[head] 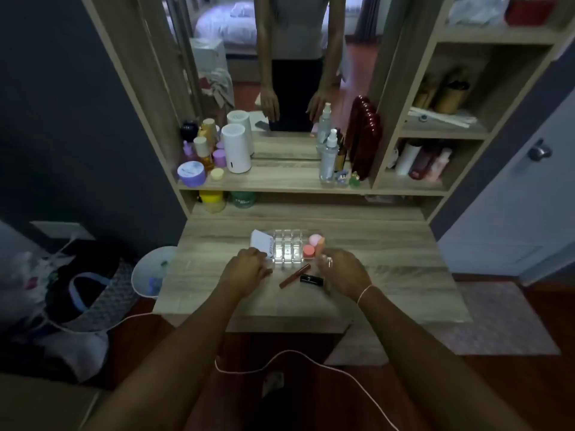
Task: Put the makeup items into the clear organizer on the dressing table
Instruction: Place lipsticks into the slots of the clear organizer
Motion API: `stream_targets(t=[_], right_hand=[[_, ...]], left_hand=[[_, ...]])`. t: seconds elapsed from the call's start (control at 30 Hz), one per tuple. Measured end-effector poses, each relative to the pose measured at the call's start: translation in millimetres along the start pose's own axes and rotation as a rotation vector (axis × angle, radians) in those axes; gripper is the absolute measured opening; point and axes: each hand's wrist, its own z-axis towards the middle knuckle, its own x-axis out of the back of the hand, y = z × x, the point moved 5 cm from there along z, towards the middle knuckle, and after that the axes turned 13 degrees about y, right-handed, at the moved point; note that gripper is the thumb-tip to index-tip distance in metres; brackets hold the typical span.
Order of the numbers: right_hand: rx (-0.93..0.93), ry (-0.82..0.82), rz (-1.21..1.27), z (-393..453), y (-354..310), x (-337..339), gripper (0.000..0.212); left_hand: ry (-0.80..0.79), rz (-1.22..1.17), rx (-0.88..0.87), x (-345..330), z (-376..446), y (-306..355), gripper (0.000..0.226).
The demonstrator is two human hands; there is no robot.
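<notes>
My forearms fill the foreground. Beyond them, the dressing table (389, 275) carries the clear organizer (287, 248), flanked by my left hand (247, 269), fingers curled at its left edge, grip indeterminate, and my right hand (343, 273), fingers loosely bent, apparently empty. Pink sponges (314, 244) already sit in its right compartment. The brown lip tube (295, 276) and black lipstick (311, 279) lie loose just in front; I would steady the organizer, then pinch each mid-length and drop it upright into a slot.

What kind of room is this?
Most likely a bedroom: a wooden dressing table with a mirror that reflects a bed, and jars and bottles such as a spray bottle on its shelf.
</notes>
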Motion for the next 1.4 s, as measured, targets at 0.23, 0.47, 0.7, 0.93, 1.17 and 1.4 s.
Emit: stream_targets(t=[0.23,0.47,0.7,0.93,1.17,1.4], right_hand=[[0.070,-0.129,0.022,0.1,1.3,-61.5,0.023],[0.341,-0.189,-0.260,21.5,-5.1,-111.7,0.037],[0.346,-0.300,-0.217,33.7,-3.9,-132.0,0.016],[0.446,-0.269,-0.201,43.6,-4.9,-140.8,0.020],[0.306,-0.093,-0.023,53.5,-22.9,-113.1,0.031],[-0.091,-0.029,0.245,64.4,-12.2,-97.6,0.024]], left_hand=[[-0.013,0.040,-0.085,-51.1,11.2,-18.0,0.031],[0.012,0.203,-0.161,-77.9,26.8,-34.1,0.044],[-0.013,0.241,-0.266,-93.4,35.2,-43.4,0.043],[0.092,-0.031,-0.223,-84.5,35.9,-41.3,0.043],[0.245,-0.282,-0.099,-45.6,40.0,-31.8,0.051],[0.286,-0.415,-0.066,-19.2,71.4,-28.2,0.042]])
